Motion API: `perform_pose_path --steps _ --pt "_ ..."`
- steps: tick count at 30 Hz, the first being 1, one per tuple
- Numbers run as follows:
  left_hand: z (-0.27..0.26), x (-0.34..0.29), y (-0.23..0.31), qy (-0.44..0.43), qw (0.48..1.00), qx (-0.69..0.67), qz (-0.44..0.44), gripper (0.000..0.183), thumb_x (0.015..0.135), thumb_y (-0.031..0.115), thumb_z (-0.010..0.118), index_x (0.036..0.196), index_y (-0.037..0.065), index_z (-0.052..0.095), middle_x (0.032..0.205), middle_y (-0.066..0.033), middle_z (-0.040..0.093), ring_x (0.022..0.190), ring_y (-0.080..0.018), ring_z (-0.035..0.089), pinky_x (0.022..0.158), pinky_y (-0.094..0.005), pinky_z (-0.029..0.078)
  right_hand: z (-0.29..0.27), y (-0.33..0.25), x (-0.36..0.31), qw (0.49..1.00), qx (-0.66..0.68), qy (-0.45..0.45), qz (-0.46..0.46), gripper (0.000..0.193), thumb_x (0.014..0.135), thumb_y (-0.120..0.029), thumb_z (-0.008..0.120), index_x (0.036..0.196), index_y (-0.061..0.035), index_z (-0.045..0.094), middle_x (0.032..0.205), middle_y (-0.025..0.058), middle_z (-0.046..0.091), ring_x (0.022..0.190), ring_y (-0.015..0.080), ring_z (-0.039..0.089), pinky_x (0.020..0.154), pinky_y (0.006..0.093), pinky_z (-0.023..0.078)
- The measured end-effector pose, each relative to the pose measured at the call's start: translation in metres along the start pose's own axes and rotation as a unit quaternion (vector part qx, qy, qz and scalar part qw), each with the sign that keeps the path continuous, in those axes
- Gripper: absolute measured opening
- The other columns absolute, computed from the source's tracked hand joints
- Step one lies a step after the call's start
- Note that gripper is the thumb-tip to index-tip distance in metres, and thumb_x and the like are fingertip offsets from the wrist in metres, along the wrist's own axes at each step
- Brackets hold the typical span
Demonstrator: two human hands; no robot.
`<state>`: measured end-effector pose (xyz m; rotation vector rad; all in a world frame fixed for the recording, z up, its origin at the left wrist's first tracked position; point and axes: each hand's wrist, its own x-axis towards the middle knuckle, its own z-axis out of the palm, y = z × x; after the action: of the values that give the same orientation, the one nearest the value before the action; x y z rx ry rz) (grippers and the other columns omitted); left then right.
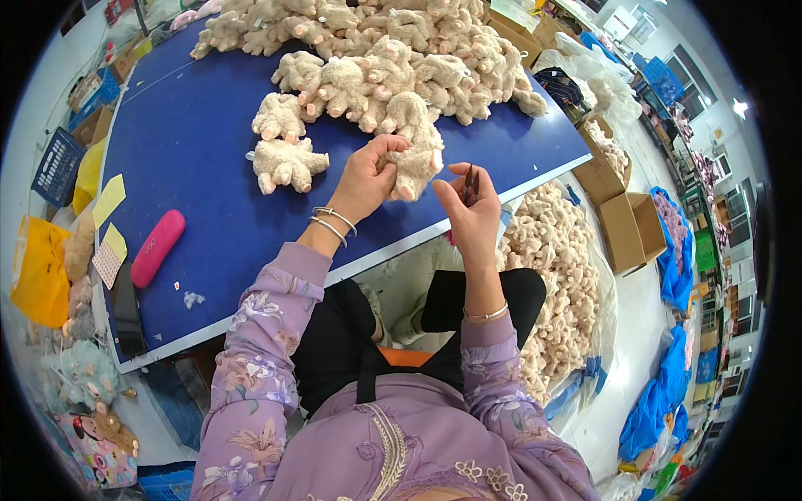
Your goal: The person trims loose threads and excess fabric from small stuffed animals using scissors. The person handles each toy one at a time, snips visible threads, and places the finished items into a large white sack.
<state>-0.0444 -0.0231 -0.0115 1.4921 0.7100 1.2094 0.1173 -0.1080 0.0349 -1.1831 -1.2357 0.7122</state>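
Note:
My left hand (pixel 365 179) is closed on a cream plush toy (pixel 420 160) with small pink paw tips, held over the near edge of the blue table (pixel 217 175). To its right, my right hand (pixel 474 224) is curled around small dark thread snips (pixel 471 185), their tips pointing up; the fingers hide part of them. The snips are apart from the plush. Two more plush toys, an upper one (pixel 280 117) and a lower one (pixel 290 164), lie left of my left hand. Beyond them spreads a big heap of the same toys (pixel 393 71).
At the table's left lie a pink case (pixel 157 249), a dark phone (pixel 126 313) and yellow paper slips (pixel 109 200). Beside my right knee is a large pile of plush pieces (pixel 551 284). Open cardboard boxes (pixel 628 230) and blue bags (pixel 656 401) stand on the right floor.

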Motion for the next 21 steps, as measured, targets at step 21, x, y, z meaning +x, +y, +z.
perform_pose_path --steps 21 --pt "0.001 -0.003 0.004 -0.047 0.988 0.15 -0.004 0.02 0.085 0.011 0.059 0.102 0.002 0.064 0.083 -0.0079 0.068 0.072 -0.0138 0.065 0.062 -0.0273 0.051 -0.029 -0.006 0.007 0.987 -0.119 -0.101 -0.044 0.016 0.09 -0.007 0.064 0.102 0.0027 0.064 0.077 0.0043 0.064 0.069 0.0087 0.057 0.063 0.0235 0.047"
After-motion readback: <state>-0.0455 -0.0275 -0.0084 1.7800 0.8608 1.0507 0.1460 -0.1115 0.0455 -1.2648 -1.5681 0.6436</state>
